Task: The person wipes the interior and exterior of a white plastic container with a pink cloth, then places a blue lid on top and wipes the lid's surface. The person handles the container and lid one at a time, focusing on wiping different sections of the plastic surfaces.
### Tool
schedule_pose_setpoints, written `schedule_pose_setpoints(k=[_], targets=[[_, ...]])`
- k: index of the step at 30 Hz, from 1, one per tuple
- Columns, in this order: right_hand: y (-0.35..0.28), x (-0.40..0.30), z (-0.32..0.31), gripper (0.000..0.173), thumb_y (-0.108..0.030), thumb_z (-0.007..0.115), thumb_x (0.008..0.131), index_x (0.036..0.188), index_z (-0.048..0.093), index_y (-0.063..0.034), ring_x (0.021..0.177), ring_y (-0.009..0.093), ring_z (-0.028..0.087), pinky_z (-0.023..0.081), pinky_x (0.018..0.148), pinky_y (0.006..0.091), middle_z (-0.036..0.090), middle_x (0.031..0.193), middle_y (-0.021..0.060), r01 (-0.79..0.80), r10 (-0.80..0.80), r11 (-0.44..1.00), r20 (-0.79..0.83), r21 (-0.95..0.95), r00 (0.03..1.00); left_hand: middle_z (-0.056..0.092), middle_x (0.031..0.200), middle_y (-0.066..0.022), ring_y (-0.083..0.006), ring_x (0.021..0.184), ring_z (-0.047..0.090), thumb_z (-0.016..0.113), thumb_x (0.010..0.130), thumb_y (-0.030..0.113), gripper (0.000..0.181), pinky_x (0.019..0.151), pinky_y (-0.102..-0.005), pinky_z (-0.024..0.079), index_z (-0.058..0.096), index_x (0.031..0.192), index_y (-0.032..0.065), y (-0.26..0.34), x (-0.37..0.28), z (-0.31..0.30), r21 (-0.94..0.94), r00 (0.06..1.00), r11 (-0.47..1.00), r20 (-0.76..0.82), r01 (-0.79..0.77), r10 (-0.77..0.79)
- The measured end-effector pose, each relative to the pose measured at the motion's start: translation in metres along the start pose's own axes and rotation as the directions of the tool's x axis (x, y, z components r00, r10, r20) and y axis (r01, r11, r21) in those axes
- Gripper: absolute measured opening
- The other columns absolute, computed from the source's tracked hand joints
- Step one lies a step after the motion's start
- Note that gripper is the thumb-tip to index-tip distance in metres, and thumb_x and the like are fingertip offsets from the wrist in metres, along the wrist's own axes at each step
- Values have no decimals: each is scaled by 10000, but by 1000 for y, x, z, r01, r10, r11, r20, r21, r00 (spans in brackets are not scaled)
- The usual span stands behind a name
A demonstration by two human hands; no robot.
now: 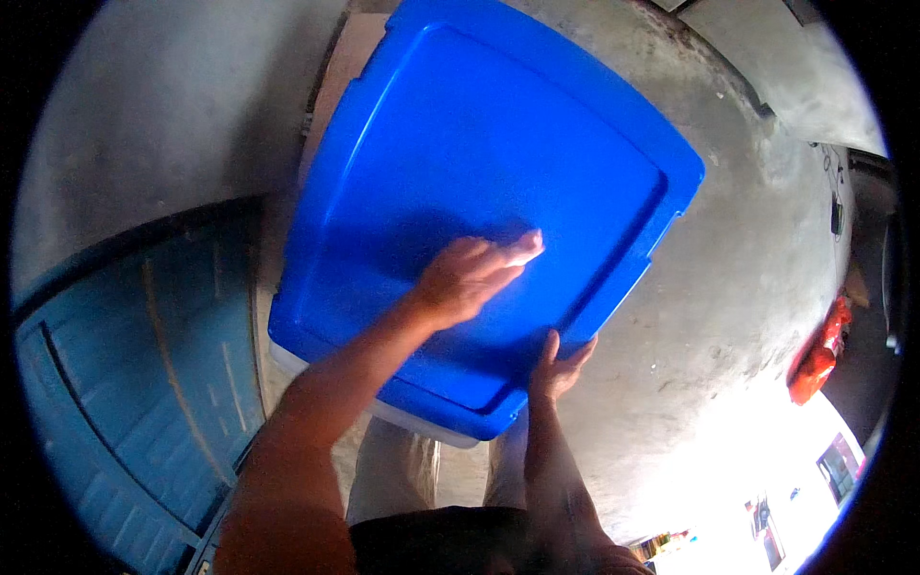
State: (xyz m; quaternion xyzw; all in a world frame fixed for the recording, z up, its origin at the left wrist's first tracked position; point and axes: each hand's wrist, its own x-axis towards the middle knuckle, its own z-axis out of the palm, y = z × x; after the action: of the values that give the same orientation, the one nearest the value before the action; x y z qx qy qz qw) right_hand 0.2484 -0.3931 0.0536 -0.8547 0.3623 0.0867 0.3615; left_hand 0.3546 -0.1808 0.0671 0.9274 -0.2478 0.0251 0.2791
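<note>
A blue plastic lid (496, 144) with a raised rim fills the middle of the view. It sits on a whitish plastic storage bin (424, 424), whose wall shows only along the near edge. My left hand (474, 280) is over the lid's recessed panel and casts a shadow on it. Its fingers point right and lie close together. A pale patch shows at the fingertips; whether it is a held thing or bright skin is unclear. At the near right edge, my right hand (560, 370) grips the rim, thumb on top, with its other fingers partly hidden.
A blue wooden door (144, 374) stands at the left. Bare grey wall (747, 237) runs along the right. An orange-red bag (816, 366) and dark cables (836, 208) are at the far right. My legs (392, 467) are just below the bin.
</note>
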Motion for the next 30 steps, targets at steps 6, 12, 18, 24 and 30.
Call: schedule_pose_setpoints(k=[6, 12, 18, 24, 30], targets=[[12, 1, 7, 747, -324, 661, 834, 1424, 276, -74, 1163, 376, 511, 403, 970, 432, 482, 1307, 227, 152, -150, 987, -44, 59, 988, 613, 881, -114, -265, 742, 576, 588, 873, 204, 275, 648, -384, 471, 556, 1121, 90, -111, 36, -37, 228, 843, 815, -238, 532, -483], [18, 5, 4, 745, -315, 664, 833, 1423, 276, -79, 1166, 362, 512, 400, 976, 427, 495, 1301, 203, 120, -119, 990, -11, 75, 993, 629, 1125, -102, -263, 856, 614, 524, 874, 110, 152, 726, -393, 478, 605, 999, 85, -11, 59, 44, -36, 956, 997, -282, 70, -77], [15, 7, 2, 767, -271, 687, 831, 1435, 243, -106, 1126, 353, 546, 442, 925, 417, 514, 1278, 202, 143, -142, 989, -25, 22, 989, 635, 974, -17, -187, 885, 560, 555, 877, 170, 155, 779, -397, 416, 653, 996, 180, 24, -29, 8, -63, 959, 992, 270, 105, -84], [15, 5, 8, 784, -306, 693, 821, 1438, 240, -133, 1145, 377, 534, 435, 931, 429, 509, 1294, 203, 103, -104, 995, -9, -9, 995, 603, 924, -62, -222, 826, 549, 566, 871, 118, 285, 675, -425, 414, 613, 1134, 217, -53, 77, 13, 277, 946, 933, -288, 229, -146], [22, 10, 4, 813, -371, 680, 820, 1437, 227, -99, 1102, 412, 549, 451, 896, 450, 513, 1284, 216, 116, -117, 991, -13, -62, 993, 629, 902, -33, -200, 805, 590, 551, 897, 202, 129, 891, -521, 428, 638, 983, 161, 72, -31, 41, -11, 994, 999, 97, 48, -47]])
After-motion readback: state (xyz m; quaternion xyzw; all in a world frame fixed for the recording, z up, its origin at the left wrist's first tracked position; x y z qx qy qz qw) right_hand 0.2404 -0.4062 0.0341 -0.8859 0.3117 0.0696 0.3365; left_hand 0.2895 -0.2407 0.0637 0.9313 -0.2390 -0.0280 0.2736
